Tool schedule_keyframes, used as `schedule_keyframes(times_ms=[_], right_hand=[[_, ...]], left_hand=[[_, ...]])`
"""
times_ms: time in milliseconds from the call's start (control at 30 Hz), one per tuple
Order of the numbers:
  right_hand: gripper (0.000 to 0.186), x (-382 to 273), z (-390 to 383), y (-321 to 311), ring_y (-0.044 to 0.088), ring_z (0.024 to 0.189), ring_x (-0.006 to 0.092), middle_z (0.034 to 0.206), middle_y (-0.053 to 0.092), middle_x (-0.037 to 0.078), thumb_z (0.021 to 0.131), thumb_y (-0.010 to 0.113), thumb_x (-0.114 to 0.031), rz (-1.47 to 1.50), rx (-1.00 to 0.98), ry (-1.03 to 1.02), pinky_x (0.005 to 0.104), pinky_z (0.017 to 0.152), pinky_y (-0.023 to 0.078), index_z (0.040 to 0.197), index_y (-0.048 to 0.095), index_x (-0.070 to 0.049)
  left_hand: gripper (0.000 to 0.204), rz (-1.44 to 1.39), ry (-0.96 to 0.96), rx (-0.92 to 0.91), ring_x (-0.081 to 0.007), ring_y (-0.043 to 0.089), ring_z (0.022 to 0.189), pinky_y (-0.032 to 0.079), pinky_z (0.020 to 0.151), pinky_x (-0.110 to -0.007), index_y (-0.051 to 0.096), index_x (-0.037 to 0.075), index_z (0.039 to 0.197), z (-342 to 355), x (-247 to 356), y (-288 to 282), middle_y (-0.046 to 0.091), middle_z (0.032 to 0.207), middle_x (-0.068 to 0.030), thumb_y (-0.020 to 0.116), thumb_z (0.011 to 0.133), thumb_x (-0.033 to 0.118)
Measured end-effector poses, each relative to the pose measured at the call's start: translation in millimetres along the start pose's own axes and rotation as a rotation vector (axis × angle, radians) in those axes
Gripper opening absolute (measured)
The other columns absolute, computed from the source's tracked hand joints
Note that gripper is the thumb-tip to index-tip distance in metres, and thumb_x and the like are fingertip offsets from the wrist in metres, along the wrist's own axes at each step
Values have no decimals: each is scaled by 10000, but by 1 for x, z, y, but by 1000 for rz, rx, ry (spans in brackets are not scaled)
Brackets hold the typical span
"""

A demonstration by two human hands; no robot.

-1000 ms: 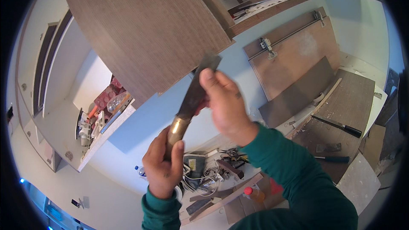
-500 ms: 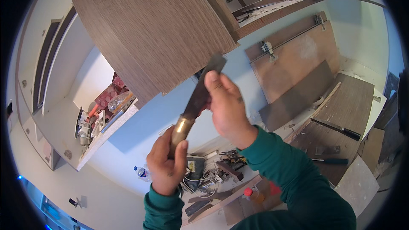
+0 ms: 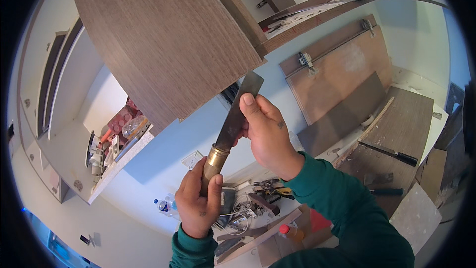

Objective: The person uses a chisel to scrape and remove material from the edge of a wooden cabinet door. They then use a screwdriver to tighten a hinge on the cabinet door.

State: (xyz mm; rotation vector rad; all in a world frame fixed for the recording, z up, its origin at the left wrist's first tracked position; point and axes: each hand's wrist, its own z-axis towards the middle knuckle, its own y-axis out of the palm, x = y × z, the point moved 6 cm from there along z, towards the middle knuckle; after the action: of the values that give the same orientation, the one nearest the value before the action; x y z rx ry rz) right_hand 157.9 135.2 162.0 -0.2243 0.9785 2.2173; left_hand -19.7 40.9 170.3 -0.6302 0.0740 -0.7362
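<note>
Between my two hands is a broad flat chisel point(image 3: 230, 125) with a dark blade, a brass collar and a wooden handle. It slants upward to the right, its square end just below the corner of a wood-grain cabinet panel point(image 3: 163, 34). My left hand point(image 3: 199, 202) is closed around the handle. Higher up, my right hand point(image 3: 270, 136) pinches the blade, thumb on its face and fingers behind it. The blade's far side is hidden.
On the right, a brown board point(image 3: 404, 124) carries a black-handled tool point(image 3: 389, 152). Below my hands are pliers point(image 3: 271, 186), a white cable point(image 3: 233, 213) and a red-capped bottle point(image 3: 291, 233). At left, an open cabinet shelf point(image 3: 106, 176) holds tools.
The chisel and both hands have shifted slightly downward, and the blade is sharper in view. The view has moved a little; the grip on handle and blade is kept.
</note>
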Motion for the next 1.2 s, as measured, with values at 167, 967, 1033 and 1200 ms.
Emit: schedule_keyframes(times_ms=[167, 967, 1033, 1200], right_hand=[[376, 4, -3, 8, 644, 733, 130, 851, 632, 28, 1092, 488, -443, -39, -21, 20, 310, 639, 529, 1025, 562, -81], [364, 20, -2, 33, 658, 739, 131, 867, 655, 25, 1093, 484, -446, 18, -88, 67, 305, 633, 558, 1038, 563, -95], [363, 22, -3, 34, 658, 738, 130, 865, 654, 26, 1094, 483, -443, 25, -75, 68, 304, 632, 555, 1038, 563, -94], [373, 13, 2, 26, 663, 734, 137, 863, 659, 38, 1092, 484, -447, 67, -32, 11, 305, 632, 552, 1038, 565, -87]], left_hand=[[405, 2, -45, 28, -299, 686, 769, 545, 736, -370, 639, -61, 1266, -13, -6, -4, 698, 921, -210, 722, 933, 156], [392, 30, -196, -9, -266, 703, 833, 549, 776, -366, 643, -59, 1268, -17, -4, -31, 717, 960, -202, 711, 940, 144], [390, 28, -201, -6, -268, 698, 826, 546, 768, -365, 643, -58, 1267, -18, -6, -33, 712, 948, -202, 708, 944, 151], [382, 97, -75, -8, -271, 677, 768, 533, 719, -356, 645, -59, 1258, -3, 6, -25, 695, 901, -193, 707, 946, 152]])
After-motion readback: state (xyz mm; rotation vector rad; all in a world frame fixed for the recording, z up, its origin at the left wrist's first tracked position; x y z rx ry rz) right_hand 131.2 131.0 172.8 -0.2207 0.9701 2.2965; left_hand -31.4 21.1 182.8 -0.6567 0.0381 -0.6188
